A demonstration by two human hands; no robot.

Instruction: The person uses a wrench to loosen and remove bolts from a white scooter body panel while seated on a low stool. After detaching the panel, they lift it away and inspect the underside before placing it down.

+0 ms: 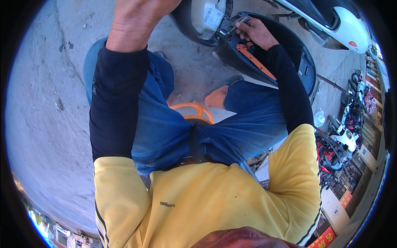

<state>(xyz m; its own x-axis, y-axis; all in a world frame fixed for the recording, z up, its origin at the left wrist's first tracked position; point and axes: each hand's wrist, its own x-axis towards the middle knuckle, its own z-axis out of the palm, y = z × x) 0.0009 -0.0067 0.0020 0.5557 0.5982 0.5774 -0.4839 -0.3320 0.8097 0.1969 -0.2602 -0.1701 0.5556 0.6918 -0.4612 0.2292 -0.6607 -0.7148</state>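
Head view: right hand [258, 34] at 1 o'clock, silver tool [245, 20] pinched thumb-to-fingers, likely for fine control in the tight gap between tilted seat [187, 20] at 12 and black storage tub [307, 71] at 2; seat looks tipped up to expose that joint; left hand [142, 7] at 11, fingers cropped, can't tell its grip.

Parked motorbikes [348, 140], red signboards [324, 239] — this is an outdoor roadside [45, 107].
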